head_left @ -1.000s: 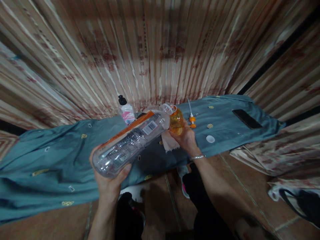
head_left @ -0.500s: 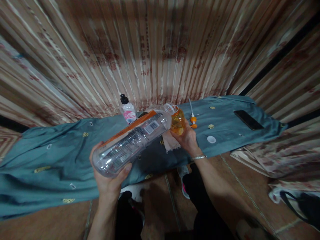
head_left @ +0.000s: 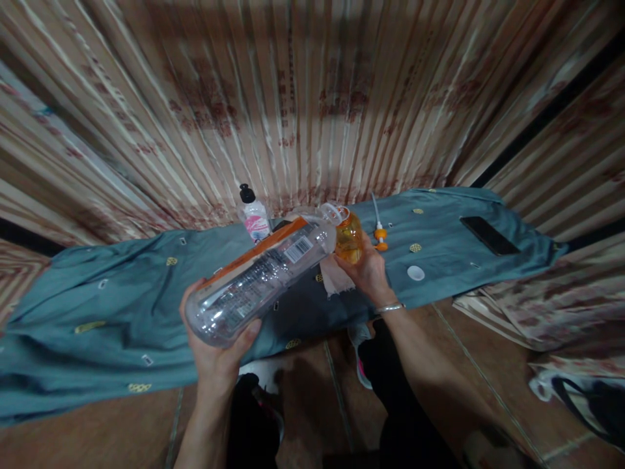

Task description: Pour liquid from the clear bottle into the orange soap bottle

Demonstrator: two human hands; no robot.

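Observation:
My left hand [head_left: 219, 348] is wrapped round the base of a large clear plastic bottle [head_left: 263, 280] with an orange-edged label and a barcode. That bottle lies tilted, its neck up to the right, meeting the mouth of a small amber bottle [head_left: 347, 242]. Around the amber bottle my right hand [head_left: 368, 270] is closed, holding it near upright with a slight lean. Whether liquid passes between the mouths cannot be made out. Just right of this hand lies an orange pump head [head_left: 381, 240] with a pale tube. A pale cloth [head_left: 336, 277] lies beneath my hands.
A bottle with black cap and pink label [head_left: 254, 215] stands behind on the teal cloth [head_left: 122, 280] covering the bench. To the right are a white round cap [head_left: 415, 273] and a black phone [head_left: 489, 236]. Patterned curtains [head_left: 312, 117] hang close behind.
Both bottles keep almost the same pose against each other. The whole view has shifted slightly, so everything appears a little further right.

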